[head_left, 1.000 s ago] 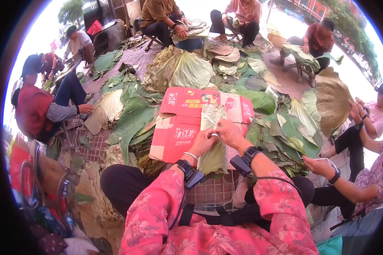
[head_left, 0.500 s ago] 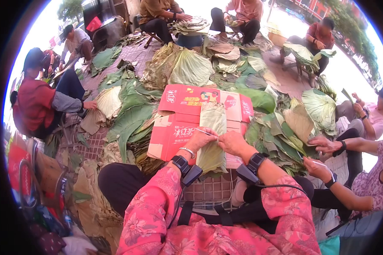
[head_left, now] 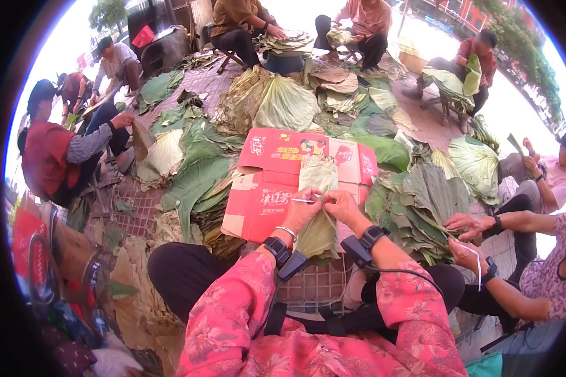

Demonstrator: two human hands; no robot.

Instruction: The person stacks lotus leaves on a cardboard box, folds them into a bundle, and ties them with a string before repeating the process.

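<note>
A flat red cardboard box (head_left: 258, 201) lies in front of me, with a folded, pale green leaf bundle (head_left: 319, 176) lengthwise on it. My left hand (head_left: 303, 210) is closed over the bundle's left side, pinching a thin white strip (head_left: 303, 200) that sticks out to the left. Close beside it, my right hand (head_left: 343, 208) has its fingertips pressed together over the bundle. What those right fingertips hold is too small to make out. The bundle's lower end (head_left: 316, 237) shows below my hands, near the box's front edge.
Large dried and green leaves (head_left: 198, 163) spread around the box. At the right, a co-worker's hands (head_left: 468, 242) are near a leaf pile (head_left: 427, 207), with a white strip. Another person (head_left: 56, 151) sits at the left holding a leaf. More people sit at the back.
My hands stay close together over the bundle, their fingers slightly shifted. The left person's hand has risen with a leaf. The right co-worker's lower hand has moved down, its white strip now hanging.
</note>
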